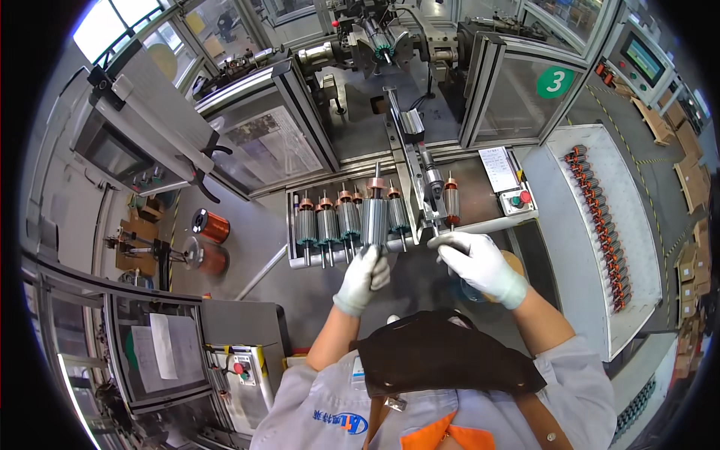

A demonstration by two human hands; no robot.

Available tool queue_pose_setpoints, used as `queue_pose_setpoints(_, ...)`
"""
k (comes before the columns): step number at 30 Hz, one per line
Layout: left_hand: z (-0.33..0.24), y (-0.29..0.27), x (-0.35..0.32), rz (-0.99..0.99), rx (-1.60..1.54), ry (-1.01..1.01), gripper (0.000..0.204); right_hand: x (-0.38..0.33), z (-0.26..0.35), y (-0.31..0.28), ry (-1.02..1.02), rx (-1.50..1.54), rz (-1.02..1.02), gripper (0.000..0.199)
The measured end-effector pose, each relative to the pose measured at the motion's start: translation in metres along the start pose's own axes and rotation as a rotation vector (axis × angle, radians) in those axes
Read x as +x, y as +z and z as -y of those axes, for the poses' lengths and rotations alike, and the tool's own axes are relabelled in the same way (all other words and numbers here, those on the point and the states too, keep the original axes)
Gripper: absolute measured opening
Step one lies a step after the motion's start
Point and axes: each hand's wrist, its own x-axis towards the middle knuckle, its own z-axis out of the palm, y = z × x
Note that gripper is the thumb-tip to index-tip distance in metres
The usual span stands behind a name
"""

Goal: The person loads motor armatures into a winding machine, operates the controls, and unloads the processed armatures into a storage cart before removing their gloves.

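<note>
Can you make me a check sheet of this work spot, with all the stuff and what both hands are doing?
Surface: grey metal bench in front of a glass-walled machine.
Job's things: motor rotor held upright; row of rotors standing in a tray behind it.
Clutter: two copper wire spools on the left; paper sheet; button box.
Hands: left hand, white glove, grips the rotor's shaft from below; right hand, gloved, holds a thin grey strip.
Cables: black cable inside the machine.
Surroundings: white tray of rotors on the right; cardboard boxes beyond.
</note>
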Motion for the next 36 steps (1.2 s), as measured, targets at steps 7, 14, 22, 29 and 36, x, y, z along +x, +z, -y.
queue_pose_setpoints(7, -0.026, 0.08, -0.035, 0.43, 0.133, 0.09, 0.042, 0.014, 0.047, -0.006, -0.373, -0.053, -0.083, 0.051)
queue_pose_setpoints(14, -0.03, 0.131, -0.008, 0.264, 0.654, 0.234, 0.045, 0.094, 0.063, -0.029, -0.202, 0.555, 0.003, 0.055)
queue_pose_setpoints(22, -0.013, 0.159, -0.004, 0.293, 1.228, 0.106, 0.044, 0.289, 0.02, -0.101, 0.006, 0.484, 0.034, 0.034)
queue_pose_setpoints(29, 0.006, 0.161, -0.016, 0.166, 1.148, 0.19, 0.046, 0.326, -0.009, -0.086, -0.037, 0.306, 0.035, 0.03)
queue_pose_setpoints(36, 0.044, 0.13, -0.074, -0.345, 1.04, 0.432, 0.05, 0.286, -0.02, -0.068, -0.017, 0.765, 0.231, 0.031)
